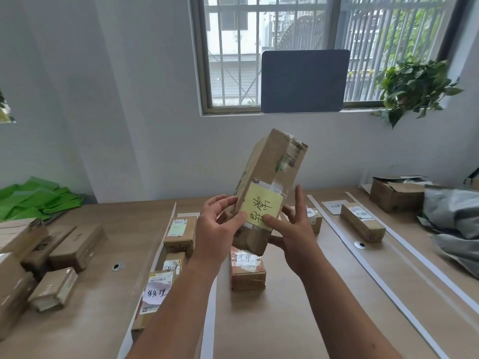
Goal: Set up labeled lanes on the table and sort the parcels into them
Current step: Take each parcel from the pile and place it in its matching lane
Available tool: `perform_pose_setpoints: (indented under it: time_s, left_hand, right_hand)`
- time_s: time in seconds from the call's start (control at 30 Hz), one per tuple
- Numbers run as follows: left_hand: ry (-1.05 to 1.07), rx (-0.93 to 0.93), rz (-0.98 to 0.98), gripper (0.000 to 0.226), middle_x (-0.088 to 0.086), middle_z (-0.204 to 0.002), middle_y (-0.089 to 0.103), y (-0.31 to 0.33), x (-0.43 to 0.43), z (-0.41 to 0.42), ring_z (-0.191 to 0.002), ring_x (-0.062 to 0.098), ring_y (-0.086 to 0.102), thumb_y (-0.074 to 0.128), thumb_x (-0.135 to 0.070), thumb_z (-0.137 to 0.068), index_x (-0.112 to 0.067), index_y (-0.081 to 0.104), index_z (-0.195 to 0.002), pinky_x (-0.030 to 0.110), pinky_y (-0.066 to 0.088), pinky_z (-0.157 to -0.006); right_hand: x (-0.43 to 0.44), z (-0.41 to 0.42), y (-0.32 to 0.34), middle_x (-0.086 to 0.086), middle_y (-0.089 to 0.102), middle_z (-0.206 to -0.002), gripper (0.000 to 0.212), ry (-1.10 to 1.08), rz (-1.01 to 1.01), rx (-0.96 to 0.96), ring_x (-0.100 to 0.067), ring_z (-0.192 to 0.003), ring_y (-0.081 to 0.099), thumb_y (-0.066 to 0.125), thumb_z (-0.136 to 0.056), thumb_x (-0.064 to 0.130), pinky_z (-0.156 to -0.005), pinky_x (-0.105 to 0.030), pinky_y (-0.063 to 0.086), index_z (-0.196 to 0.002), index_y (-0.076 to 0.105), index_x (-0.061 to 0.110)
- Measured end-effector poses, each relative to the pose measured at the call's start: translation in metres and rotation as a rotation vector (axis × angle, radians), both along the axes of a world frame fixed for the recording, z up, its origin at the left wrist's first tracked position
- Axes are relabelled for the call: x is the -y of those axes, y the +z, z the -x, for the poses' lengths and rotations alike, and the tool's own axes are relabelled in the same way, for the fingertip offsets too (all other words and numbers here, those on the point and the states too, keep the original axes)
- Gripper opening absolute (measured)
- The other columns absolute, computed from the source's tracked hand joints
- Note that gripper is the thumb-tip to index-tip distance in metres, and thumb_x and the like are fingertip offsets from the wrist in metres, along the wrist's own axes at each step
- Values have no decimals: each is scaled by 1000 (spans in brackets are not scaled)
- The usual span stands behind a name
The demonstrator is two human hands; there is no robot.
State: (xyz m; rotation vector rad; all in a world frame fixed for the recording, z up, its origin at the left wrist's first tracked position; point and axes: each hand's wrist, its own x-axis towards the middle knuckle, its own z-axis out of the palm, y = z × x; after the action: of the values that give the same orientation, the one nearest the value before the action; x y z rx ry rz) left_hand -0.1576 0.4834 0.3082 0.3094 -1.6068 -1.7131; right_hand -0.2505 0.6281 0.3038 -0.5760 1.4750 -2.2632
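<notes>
Had the box (269,172) up mid-frame over the worktop (285,320), long axis tilting toward the upper right. Fingers of both hands gripped its lower end, left hand (220,226) on the left edge, right hand (298,237) pressing the yellow note (261,206).

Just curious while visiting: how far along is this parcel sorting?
Done: white strips mark lanes, and a long box already lies in one. In hand: the left hand and right hand hold a box bearing a yellow note. To do: the pile at far left looks unsorted.
</notes>
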Motion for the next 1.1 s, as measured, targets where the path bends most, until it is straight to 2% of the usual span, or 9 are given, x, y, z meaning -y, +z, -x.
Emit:
perform_pose_setpoints:
  time_s: [0.27, 0.37, 0.43, 0.5, 0.63, 0.73, 0.83, 0.97, 1.1]
  left_hand:
    - [-94, 49, -139, 39, 0, -145, 50, -1, 6, 0, -128, 22, 66, 89, -27, -80, -33, 83, -118, 38, 66, -88]
    - [-80, 28, -71, 49, -1, -145, 52, -4, 7, -2, -130, 22, 63, 92, -31, -73, -31, 82, -121, 37, 65, -88]
    - [-88, 5, -91, 49, 3, -143, 60, -3, 8, -2, -125, 22, 68, 91, -26, -74, -25, 82, -122, 34, 65, -85]
    - [-129, -12, -126, 48, 9, -137, 69, -1, 10, -3, -119, 22, 73, 87, -22, -76, -20, 80, -124, 32, 65, -82]
    - [-185, -23, -199, 35, 11, -129, 76, 3, 21, -6, -116, 27, 74, 84, -19, -75, -29, 86, -109, 41, 64, -87]
    - [-195, 0, -197, 33, 11, -130, 75, 1, 27, -7, -119, 33, 72, 85, -16, -73, -30, 87, -103, 47, 60, -95]
    - [-182, 52, -203, 31, 7, -127, 76, -2, 38, -6, -119, 35, 72, 87, -14, -69, -24, 87, -98, 51, 61, -94]
    - [-146, 92, -223, 36, 11, -133, 72, -8, 49, -2, -121, 37, 71, 92, -12, -66, -23, 87, -100, 59, 58, -102]
    - [21, 44, -294, 69, 12, -138, 57, -14, 51, 1, -116, 38, 73, 103, -28, -57, -40, 75, -118, 59, 64, -88]
  right_hand:
    - [12, -6, -8, -13, 57, -143, 128, 10, 102, 3, -34, -118, 73, 73, -82, -21, -92, -68, 59, -156, 19, 70]
    - [14, -6, -6, -16, 70, -127, 87, -23, 103, 74, -33, -114, 74, 72, -95, -1, -87, -65, 62, -154, 38, 53]
    - [16, -5, -1, -15, 74, -123, 42, -80, 72, 133, -34, -110, 75, 68, -102, 16, -86, -61, 64, -140, 57, 31]
    - [17, -1, 2, -13, 75, -120, 21, -150, 31, 173, -36, -110, 75, 66, -105, 30, -88, -61, 64, -124, 64, 20]
    - [17, 9, 9, -17, 70, -127, 31, -237, 73, 129, -37, -121, 69, 73, -100, 32, -92, -59, 63, -122, 63, 13]
    - [11, 20, 15, -7, 58, -146, 76, -242, 168, 80, -33, -121, 71, 83, -87, 16, -92, -61, 62, -150, 43, 33]
    - [3, 28, 23, 3, 56, -142, 114, -224, 162, -14, -30, -120, 69, 72, -87, -12, -95, -58, 61, -163, 18, 53]
    - [-4, 33, 35, 5, 62, -120, 88, -246, 109, -35, -22, -113, 69, 68, -90, -16, -88, -50, 65, -156, 36, 32]
    - [-2, 38, 25, -11, 64, -126, 62, -330, 80, 52, -31, -119, 68, 76, -86, -9, -82, -52, 67, -137, 51, 16]
